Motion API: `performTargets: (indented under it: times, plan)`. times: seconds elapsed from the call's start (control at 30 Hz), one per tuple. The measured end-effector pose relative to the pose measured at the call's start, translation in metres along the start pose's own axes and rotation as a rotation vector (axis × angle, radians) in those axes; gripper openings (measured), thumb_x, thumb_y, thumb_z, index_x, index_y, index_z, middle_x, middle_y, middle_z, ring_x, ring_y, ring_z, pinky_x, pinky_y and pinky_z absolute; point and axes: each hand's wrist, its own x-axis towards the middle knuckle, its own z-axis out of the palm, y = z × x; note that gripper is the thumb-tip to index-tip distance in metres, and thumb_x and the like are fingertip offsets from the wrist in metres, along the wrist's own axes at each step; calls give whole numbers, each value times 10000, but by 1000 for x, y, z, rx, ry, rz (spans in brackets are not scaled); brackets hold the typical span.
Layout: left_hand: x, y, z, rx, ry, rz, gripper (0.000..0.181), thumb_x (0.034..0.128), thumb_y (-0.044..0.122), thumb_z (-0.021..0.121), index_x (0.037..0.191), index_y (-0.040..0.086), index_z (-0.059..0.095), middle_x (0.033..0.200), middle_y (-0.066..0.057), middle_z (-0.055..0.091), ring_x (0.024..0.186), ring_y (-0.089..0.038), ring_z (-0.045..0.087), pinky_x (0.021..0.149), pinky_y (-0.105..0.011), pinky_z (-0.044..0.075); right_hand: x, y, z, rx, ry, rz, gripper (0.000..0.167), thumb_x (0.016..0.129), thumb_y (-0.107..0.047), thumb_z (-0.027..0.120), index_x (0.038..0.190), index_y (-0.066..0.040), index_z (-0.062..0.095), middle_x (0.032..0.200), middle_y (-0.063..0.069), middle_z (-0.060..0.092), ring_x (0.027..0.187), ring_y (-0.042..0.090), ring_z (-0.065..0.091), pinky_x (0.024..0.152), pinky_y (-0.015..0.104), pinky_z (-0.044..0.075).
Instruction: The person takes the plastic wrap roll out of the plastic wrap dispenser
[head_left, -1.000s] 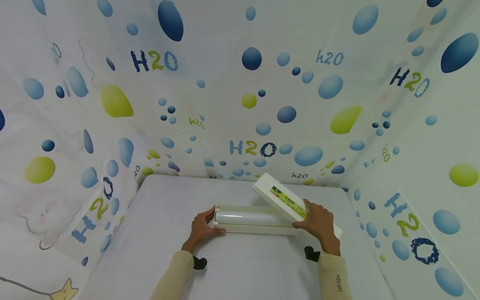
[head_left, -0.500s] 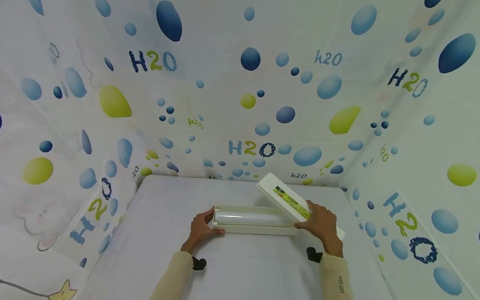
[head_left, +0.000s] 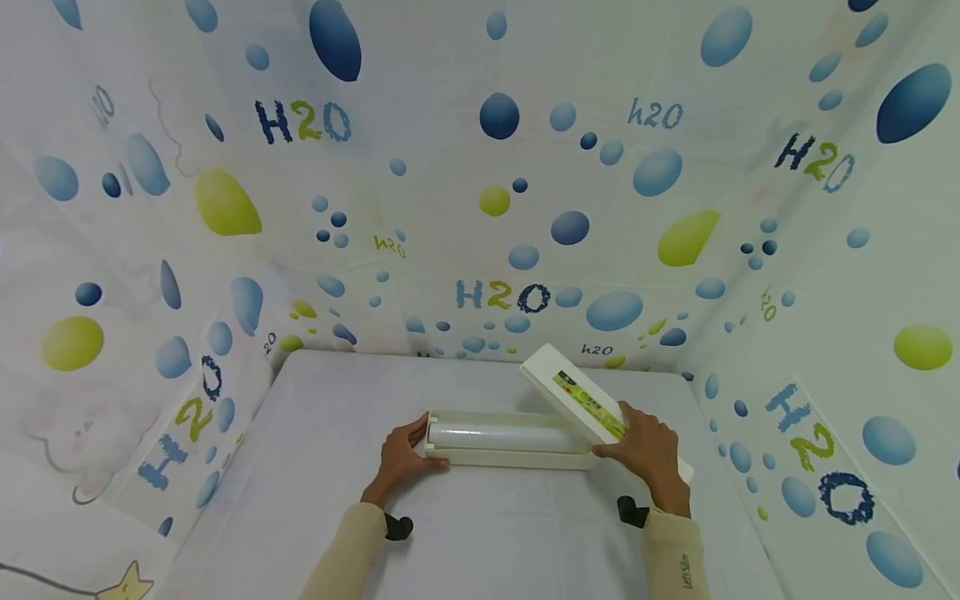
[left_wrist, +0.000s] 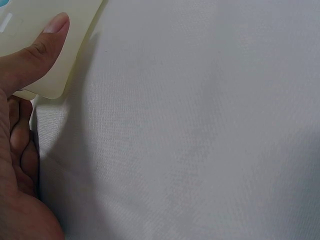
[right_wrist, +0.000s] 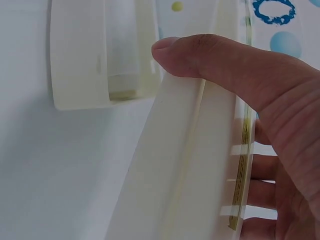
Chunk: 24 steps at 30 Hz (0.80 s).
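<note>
A cream plastic cling film dispenser box [head_left: 510, 459] lies lengthwise on the table, uncovered, with a clear roll of cling film [head_left: 487, 436] inside. My left hand [head_left: 401, 460] grips its left end, the thumb on the front wall, as the left wrist view also shows on the box corner [left_wrist: 75, 30]. In my right hand [head_left: 647, 450] is the long lid [head_left: 543, 367], pinched between thumb and fingers and tilted over the box's right end. A green and yellow label is on the lid. From the right wrist, the lid's inner side [right_wrist: 155, 160] appears beside the box end [right_wrist: 77, 65].
White cloth covers the table [head_left: 360, 383]. Around it on the back and both sides hangs white sheeting [head_left: 442, 208] printed with blue and green drops and H2O lettering.
My right hand has shifted slightly to the right, carrying the tilted lid with it. The box and my left hand stay in place.
</note>
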Motion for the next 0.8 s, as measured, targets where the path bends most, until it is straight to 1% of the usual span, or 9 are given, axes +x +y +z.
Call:
performTargets:
  times: [0.17,0.27,0.37,0.53,0.67,0.73,0.8]
  plan:
    - [1,-2,1,-2,6,19,1124,643,272,1083,1584,-3,534,1541,-216,622,1425,-457,620,1193,-619,498,-1,0,-2,3,-4,7,969,765,-499,945,1519,3,601,1128,199,789,798,264,627,637,376,455]
    - [2,-5,1,-29,-6,-3,1122,649,267,1079,1592,9,528,1563,-198,605,1448,-438,605,1215,-601,484,-1,0,-3,7,0,10,965,760,-504,945,1512,0,608,1120,201,789,793,268,626,636,379,454]
    - [3,-6,1,-47,-9,-11,1119,647,257,1078,1593,16,530,1572,-186,599,1455,-425,603,1222,-582,483,-1,1,-3,6,8,12,955,759,-506,943,1503,-5,617,1097,195,790,782,266,622,627,370,446]
    - [2,-6,1,-35,2,4,1119,641,259,1080,1584,2,535,1558,-199,609,1437,-440,615,1199,-597,499,-2,1,-4,13,5,30,970,766,-511,933,1519,4,604,1081,198,786,773,275,615,622,373,451]
    - [2,-4,1,-50,-3,-3,1117,647,265,1076,1590,15,533,1572,-184,599,1459,-427,598,1218,-589,483,-2,2,-5,7,6,37,984,770,-510,935,1527,16,592,1107,219,784,784,286,619,628,380,454]
    - [1,-3,0,-42,1,7,1117,647,276,1076,1588,12,535,1569,-192,600,1454,-434,600,1214,-597,483,-3,3,-5,5,8,36,983,768,-509,941,1524,15,594,1116,222,784,789,286,624,625,376,450]
    - [1,-4,1,-23,11,30,1118,641,287,1079,1580,2,542,1553,-209,611,1433,-452,612,1194,-613,495,-3,3,-6,4,9,34,975,767,-507,944,1517,12,599,1115,223,784,790,282,628,622,369,444]
